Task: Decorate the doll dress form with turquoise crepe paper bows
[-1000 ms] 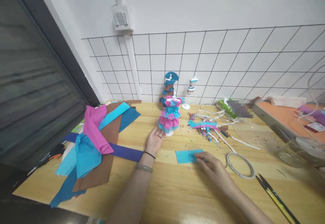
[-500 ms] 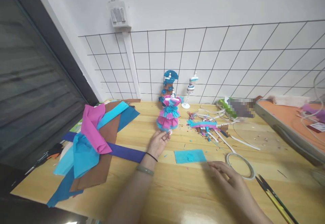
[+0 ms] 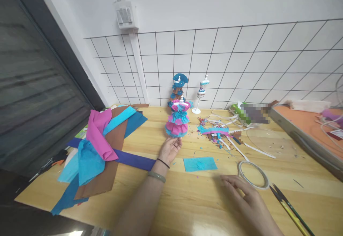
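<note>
head: narrow gaps between hands (image 3: 242,193) and blue paper (image 3: 190,165)

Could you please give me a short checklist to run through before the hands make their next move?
1. Pink-and-blue dress figure upright: ok.
2. Left hand gripping the figure's base: cannot tell; the fingers cover that spot.
3. Right hand clear of the blue paper rectangle: ok, a gap shows.
4. Blue paper rectangle lying on the table: ok, with a small blue piece on it.
5. Table free of scraps: not ok; a pile and loose bits lie there.
</note>
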The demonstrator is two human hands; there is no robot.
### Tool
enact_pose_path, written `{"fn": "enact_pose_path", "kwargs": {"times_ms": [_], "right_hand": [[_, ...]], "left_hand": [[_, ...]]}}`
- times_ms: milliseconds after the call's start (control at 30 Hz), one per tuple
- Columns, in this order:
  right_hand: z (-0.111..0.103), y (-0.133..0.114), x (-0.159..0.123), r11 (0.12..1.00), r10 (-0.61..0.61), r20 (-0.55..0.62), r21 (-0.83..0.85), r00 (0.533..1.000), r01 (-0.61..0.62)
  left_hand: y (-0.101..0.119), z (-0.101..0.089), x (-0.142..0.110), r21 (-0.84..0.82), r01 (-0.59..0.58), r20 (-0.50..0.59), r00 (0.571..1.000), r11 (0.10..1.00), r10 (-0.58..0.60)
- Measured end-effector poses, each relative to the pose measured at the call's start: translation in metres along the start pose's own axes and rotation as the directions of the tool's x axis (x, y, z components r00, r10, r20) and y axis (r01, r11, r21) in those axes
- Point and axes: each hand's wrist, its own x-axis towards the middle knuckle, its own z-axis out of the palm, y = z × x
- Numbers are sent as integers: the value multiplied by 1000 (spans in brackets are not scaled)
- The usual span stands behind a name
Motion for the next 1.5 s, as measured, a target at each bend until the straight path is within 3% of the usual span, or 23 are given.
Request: {"fn": "enact_pose_path", "kwargs": {"times_ms": [333,567,900,1500], "right_hand": [[3,6,-7,999,18,69,35,997,-21],[5,-1,-6,1000,15,45,24,999,-17],[9,-7,-2,999,-20,101,53,995,14],[13,-13,2,997,-30,98,73,995,23]], "left_hand": [[-2,3,-3,-89,29,21,999,996,-28],[-3,8,-2,-147,79,-1,997,986,-80],[-4,8,0,-156,107,0,994,982,-109],[-6,6,-2,-138,118,13,993,983,-117]]}}
